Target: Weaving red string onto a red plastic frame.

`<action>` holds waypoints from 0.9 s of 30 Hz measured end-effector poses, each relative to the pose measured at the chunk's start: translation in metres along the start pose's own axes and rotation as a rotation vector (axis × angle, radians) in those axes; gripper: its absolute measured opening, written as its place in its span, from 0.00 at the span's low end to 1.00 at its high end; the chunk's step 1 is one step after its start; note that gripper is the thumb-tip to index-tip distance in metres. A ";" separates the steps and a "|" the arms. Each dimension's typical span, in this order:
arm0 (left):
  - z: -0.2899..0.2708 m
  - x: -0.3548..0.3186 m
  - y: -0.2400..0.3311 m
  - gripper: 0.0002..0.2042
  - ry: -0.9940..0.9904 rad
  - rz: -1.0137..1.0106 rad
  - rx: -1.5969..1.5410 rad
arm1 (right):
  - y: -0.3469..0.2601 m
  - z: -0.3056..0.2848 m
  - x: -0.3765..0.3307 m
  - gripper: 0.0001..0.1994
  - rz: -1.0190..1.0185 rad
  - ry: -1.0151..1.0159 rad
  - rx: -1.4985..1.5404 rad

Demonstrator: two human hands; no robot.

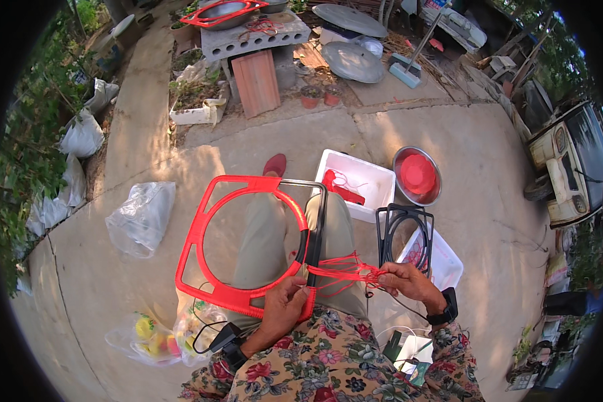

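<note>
A squarish frame with a round ring inside it (pixel 195 236) rests across my thighs. Red cord wraps most of it, while its right side and far right corner show bare black bars. My left hand (pixel 285 308) is closed on the frame's near right corner, thumb on top. From that black side several loops of red cord (pixel 338 270) stretch to the right. My right hand (pixel 409 284) pinches the bunched end of this cord, held out beside my right thigh.
To the right are a white foam box (pixel 378 175) with red cord, a metal bowl (pixel 396 167) holding something red, and a bare black frame (pixel 382 238) leaning on a white tray (pixel 449 261). Plastic bags (pixel 141 218) lie left. A block table (pixel 275 40) stands ahead.
</note>
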State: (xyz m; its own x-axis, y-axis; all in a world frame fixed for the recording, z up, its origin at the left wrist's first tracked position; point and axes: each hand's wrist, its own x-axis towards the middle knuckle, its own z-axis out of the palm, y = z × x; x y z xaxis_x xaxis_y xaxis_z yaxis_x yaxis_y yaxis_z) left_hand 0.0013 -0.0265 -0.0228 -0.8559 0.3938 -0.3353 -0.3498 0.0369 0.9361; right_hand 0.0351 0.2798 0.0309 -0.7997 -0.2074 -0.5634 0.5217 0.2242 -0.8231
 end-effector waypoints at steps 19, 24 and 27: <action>0.002 0.013 0.034 0.07 -0.060 -0.500 -0.248 | 0.050 0.012 -0.002 0.14 -0.059 0.512 0.319; 0.000 0.011 0.040 0.08 -0.089 -0.482 -0.225 | 0.005 0.064 0.029 0.13 -0.113 0.235 0.466; 0.001 0.010 0.041 0.08 -0.109 -0.489 -0.246 | -0.002 0.066 0.034 0.12 0.002 0.062 0.189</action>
State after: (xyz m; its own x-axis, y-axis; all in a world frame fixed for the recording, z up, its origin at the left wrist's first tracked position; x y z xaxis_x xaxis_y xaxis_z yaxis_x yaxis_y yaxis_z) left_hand -0.0211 -0.0199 0.0121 -0.5318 0.4777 -0.6993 -0.7861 0.0288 0.6174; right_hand 0.0265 0.2092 0.0081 -0.8124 -0.1467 -0.5644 0.5652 0.0403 -0.8240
